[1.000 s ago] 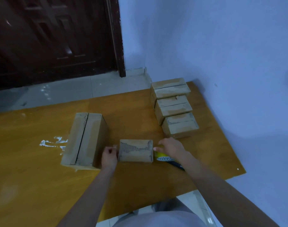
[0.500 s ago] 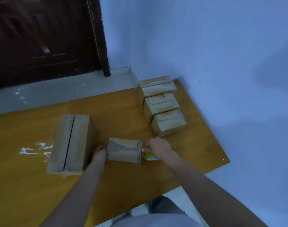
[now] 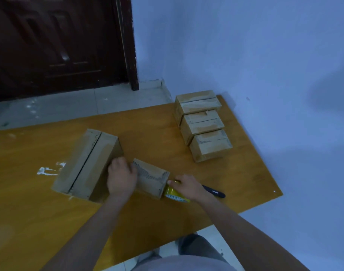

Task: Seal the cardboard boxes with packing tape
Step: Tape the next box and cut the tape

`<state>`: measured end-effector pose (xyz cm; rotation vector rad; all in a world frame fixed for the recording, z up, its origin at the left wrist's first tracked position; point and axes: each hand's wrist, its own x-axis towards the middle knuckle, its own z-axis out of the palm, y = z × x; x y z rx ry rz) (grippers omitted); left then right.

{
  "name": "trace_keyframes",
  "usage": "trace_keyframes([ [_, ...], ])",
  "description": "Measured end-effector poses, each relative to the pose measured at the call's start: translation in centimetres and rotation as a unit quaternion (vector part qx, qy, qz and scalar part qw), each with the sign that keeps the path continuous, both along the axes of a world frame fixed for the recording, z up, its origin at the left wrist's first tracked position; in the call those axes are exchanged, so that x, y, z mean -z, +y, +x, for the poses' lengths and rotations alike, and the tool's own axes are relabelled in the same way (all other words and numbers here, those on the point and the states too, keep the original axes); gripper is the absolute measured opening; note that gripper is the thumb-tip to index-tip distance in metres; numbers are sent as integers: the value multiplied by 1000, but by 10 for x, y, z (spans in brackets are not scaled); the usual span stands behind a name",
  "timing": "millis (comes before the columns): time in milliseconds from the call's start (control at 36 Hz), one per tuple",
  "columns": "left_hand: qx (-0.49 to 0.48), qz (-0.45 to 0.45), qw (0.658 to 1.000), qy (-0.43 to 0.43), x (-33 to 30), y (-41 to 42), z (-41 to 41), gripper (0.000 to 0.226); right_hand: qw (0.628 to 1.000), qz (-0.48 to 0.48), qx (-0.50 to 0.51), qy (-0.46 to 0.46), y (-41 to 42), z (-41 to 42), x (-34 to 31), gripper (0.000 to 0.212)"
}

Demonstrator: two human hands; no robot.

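Small cardboard box (image 3: pixel 150 178) sitting near the front edge of the wooden table (image 3: pixel 40 222), just beside the large cardboard box (image 3: pixel 87 163). Left hand (image 3: pixel 121 178) curled round the small box's left end, gripping it. Right hand (image 3: pixel 187 186) at the box's right end, fingers wrapped on the yellow tape roll (image 3: pixel 174 194), roll touching the box. Dark pen (image 3: pixel 214 191) just behind that hand. Three small boxes (image 3: pixel 203 125) lined up by the blue wall (image 3: pixel 265 55).
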<state>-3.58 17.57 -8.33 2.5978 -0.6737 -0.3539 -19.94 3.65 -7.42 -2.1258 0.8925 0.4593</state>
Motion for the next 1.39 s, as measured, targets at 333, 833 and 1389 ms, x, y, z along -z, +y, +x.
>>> trace_keyframes([
  [333,227,42,967,-104,23,1,-77,52,977,188,89,-49,-1,-24,6,31],
  [833,268,26,952,-148,15,-12,-67,37,991,81,103,-36,26,-33,27,55],
  [1389,274,119,952,-67,15,-20,-85,96,957,-240,-15,163,-43,-81,52,33],
])
